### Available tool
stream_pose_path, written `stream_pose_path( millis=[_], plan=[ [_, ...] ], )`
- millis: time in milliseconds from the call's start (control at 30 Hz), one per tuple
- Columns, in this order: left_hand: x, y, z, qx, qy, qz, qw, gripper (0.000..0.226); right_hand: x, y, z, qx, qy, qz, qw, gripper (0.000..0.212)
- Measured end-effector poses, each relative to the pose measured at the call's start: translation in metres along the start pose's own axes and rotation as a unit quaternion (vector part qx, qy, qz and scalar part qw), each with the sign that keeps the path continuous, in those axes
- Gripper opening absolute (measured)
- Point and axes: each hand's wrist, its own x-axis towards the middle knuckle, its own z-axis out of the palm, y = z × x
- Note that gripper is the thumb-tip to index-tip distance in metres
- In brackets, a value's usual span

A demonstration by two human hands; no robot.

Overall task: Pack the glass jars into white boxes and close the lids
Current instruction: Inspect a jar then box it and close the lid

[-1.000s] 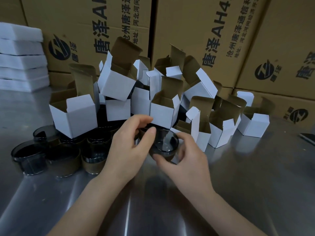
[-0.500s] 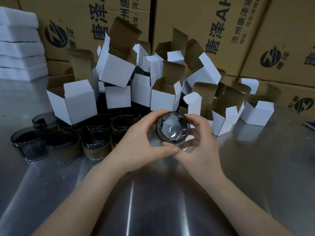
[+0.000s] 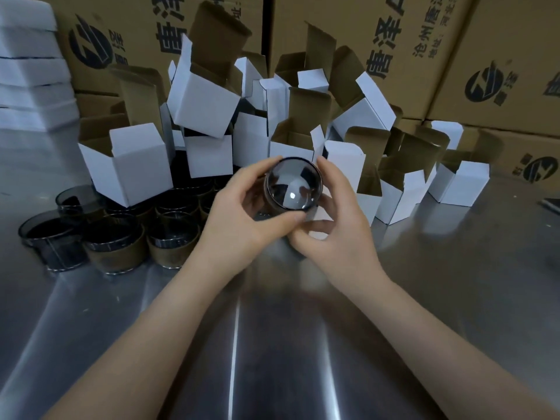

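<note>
A dark glass jar (image 3: 292,184) is held above the metal table (image 3: 424,283), tipped on its side with its round base facing me. My left hand (image 3: 242,219) grips it from the left, thumb under the base. My right hand (image 3: 336,228) grips it from the right, fingers curled around its side. Behind the jar lies a heap of open white boxes (image 3: 209,98) with brown insides, flaps up. Several more jars (image 3: 115,247), some wrapped in brown sleeves, stand at the left.
Large printed cardboard cartons (image 3: 409,50) form a wall at the back. A stack of white foam sheets (image 3: 27,74) sits at the far left. A single white box (image 3: 457,183) stands at the right, and a dark flat object (image 3: 550,204) lies at the right edge.
Both hands picked the jar up off the table and turned it so its base faces me. It now sits a little higher, in front of the boxes.
</note>
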Motion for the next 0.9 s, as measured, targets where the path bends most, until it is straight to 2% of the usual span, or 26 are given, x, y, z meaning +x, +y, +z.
stream_pose_path(
  millis=[133,233,367,467,600,900],
  plan=[
    [0.0,0.002,-0.001,-0.025,0.043,0.005,0.999,0.062,0.01,-0.004,0.008,0.073,-0.015,0.029,0.997,0.064],
    [0.0,0.002,-0.002,-0.044,0.059,0.004,0.997,0.059,0.016,-0.004,0.013,0.065,0.004,0.031,0.997,0.057],
    [0.001,-0.003,-0.004,-0.031,0.029,0.005,0.999,0.058,0.015,0.001,0.014,0.06,0.044,0.016,0.997,0.053],
    [0.001,-0.006,-0.001,-0.007,-0.004,0.009,1.0,0.06,0.015,0.006,0.007,0.045,0.064,-0.012,0.997,0.06],
    [0.002,-0.009,0.001,0.04,-0.005,0.014,0.999,0.06,0.015,0.009,0.001,-0.002,0.06,-0.062,0.996,0.061],
    [0.001,-0.008,0.003,0.075,-0.007,0.043,0.996,0.066,0.009,0.011,0.0,0.043,0.056,-0.059,0.996,0.076]
  ],
)
